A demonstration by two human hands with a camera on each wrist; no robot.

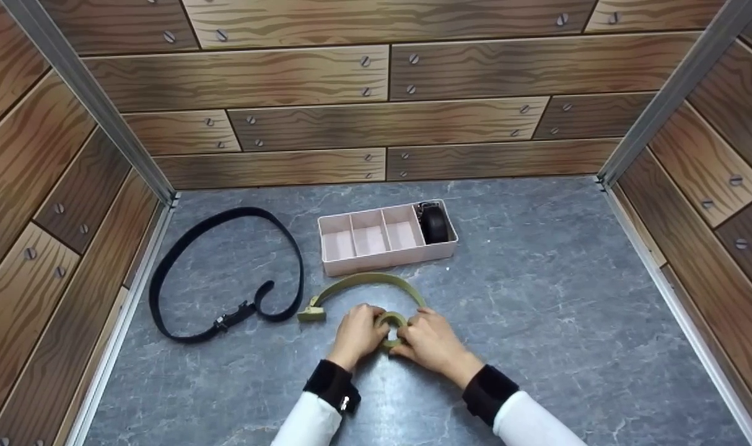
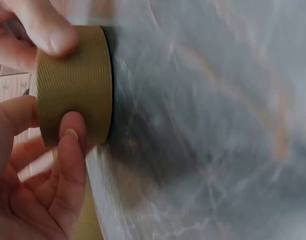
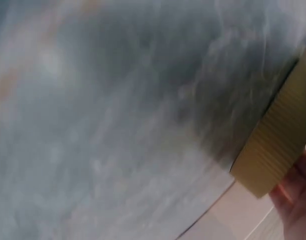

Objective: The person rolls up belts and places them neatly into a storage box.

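An olive-green webbing belt [image 1: 371, 278] lies on the grey marbled surface, its near part wound into a small coil. My left hand [image 1: 357, 334] grips the coil's left side; in the left wrist view its thumb and fingers hold the ribbed roll [image 2: 78, 87]. From the right, my right hand [image 1: 433, 342] pinches the same coil, which the right wrist view shows as a ribbed band [image 3: 275, 145] at its right edge. The loose strap arcs away beyond both hands to a buckle [image 1: 312, 313] on the left.
Beyond the hands stands a pale pink box [image 1: 385, 259] with several compartments; a rolled black belt [image 1: 435, 224] fills the rightmost one. A black belt [image 1: 157, 288] with its buckle fastened lies in a wide loop at left. Wood-patterned walls [image 1: 289, 167] enclose three sides.
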